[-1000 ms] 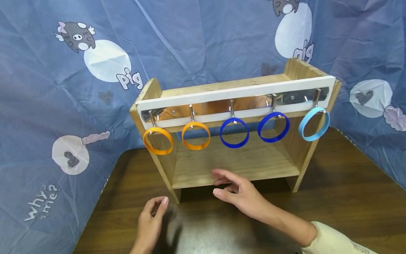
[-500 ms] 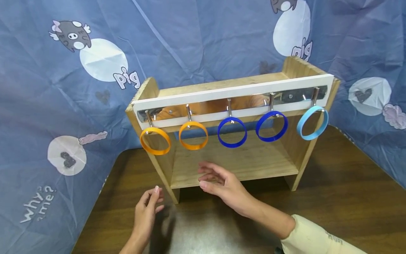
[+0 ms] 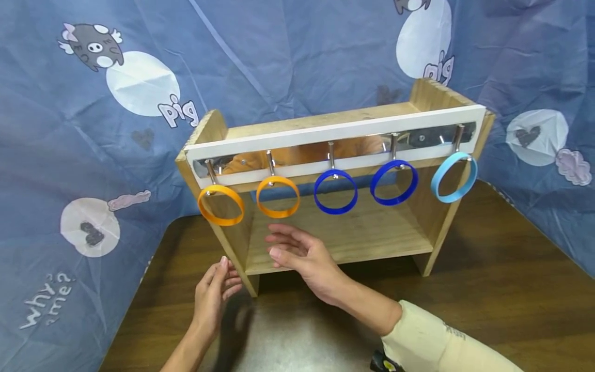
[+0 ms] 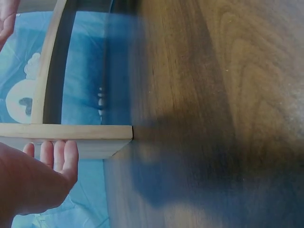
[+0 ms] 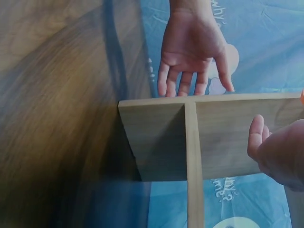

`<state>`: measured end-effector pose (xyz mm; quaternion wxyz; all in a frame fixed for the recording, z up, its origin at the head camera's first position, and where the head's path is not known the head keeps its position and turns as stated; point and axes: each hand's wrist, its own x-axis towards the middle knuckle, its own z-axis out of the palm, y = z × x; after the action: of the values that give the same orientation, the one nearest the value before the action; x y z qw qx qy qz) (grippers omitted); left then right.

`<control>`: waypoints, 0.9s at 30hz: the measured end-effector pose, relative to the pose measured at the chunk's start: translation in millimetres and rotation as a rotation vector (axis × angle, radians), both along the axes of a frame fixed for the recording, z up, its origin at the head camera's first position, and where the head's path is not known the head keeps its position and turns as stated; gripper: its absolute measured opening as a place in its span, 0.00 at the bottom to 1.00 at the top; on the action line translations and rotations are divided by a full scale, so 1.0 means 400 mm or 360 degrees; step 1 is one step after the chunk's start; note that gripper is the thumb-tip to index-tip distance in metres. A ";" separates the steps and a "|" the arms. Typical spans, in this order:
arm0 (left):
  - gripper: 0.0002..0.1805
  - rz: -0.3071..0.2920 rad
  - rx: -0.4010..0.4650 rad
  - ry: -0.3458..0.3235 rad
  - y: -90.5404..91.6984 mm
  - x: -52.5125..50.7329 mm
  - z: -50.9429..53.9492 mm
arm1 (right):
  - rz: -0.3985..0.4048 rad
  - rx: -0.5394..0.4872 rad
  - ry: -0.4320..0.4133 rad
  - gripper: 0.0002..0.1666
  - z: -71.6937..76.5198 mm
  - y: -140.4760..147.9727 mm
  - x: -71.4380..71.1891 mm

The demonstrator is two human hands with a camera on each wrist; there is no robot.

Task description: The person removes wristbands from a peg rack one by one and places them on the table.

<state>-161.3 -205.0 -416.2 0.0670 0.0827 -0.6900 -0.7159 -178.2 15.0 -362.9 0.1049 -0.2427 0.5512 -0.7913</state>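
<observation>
A wooden shelf rack (image 3: pixel 344 227) stands on the table with a white hook rail (image 3: pixel 334 129) along its top front. From the hooks hang two orange rings (image 3: pixel 279 214), two dark blue rings (image 3: pixel 335 211) and a light blue ring (image 3: pixel 447 199). My left hand (image 3: pixel 211 297) is at the outer face of the rack's left side panel, fingers extended. In the left wrist view its fingertips (image 4: pixel 71 149) are at the panel; contact is hard to tell. My right hand (image 3: pixel 311 263), empty with fingers loosely bent, hovers before the lower board, below the orange rings.
The brown wooden table (image 3: pixel 297 330) extends around the rack. A blue printed cloth (image 3: pixel 279 57) hangs behind and at both sides. A small black object (image 3: pixel 385 361) shows beside the right sleeve at the bottom edge.
My left hand has moved up and forward to the rack's left panel, its fingers straightening. The right hand has shifted left and up. The rings hang as before; the view has shifted slightly.
</observation>
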 end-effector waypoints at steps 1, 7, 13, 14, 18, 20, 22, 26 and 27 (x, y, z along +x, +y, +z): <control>0.23 -0.0001 0.0010 0.0005 0.000 0.000 0.000 | 0.0000 -0.0010 0.0002 0.31 0.002 -0.006 -0.001; 0.23 -0.0009 0.0038 0.0021 0.000 -0.004 -0.003 | -0.0027 -0.0046 -0.0009 0.29 0.007 -0.034 -0.007; 0.22 -0.0017 0.0053 0.0016 -0.001 -0.006 -0.005 | -0.0016 -0.0067 -0.0009 0.28 0.006 -0.051 -0.011; 0.22 -0.0018 0.0053 0.0017 -0.001 -0.006 -0.005 | -0.0011 -0.0068 -0.0006 0.27 0.007 -0.055 -0.012; 0.22 -0.0020 0.0039 0.0019 -0.003 -0.007 -0.005 | 0.0001 -0.0096 -0.0013 0.27 0.013 -0.071 -0.015; 0.22 -0.0019 0.0036 0.0022 -0.002 -0.008 -0.004 | 0.0004 -0.0117 -0.0009 0.26 0.019 -0.080 -0.017; 0.22 -0.0019 0.0031 0.0019 -0.001 -0.008 -0.003 | 0.0003 -0.0136 -0.0013 0.26 0.027 -0.092 -0.018; 0.22 -0.0022 0.0017 0.0012 -0.001 -0.009 -0.001 | 0.0002 -0.0191 -0.0069 0.25 0.049 -0.115 -0.018; 0.22 -0.0019 0.0014 0.0008 -0.001 -0.009 -0.001 | -0.0001 -0.0210 -0.0092 0.25 0.055 -0.121 -0.019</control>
<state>-165.0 -205.4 -416.7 0.0641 0.0769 -0.6872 -0.7196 -185.8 -33.4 -340.8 0.1043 -0.2261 0.4947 -0.8326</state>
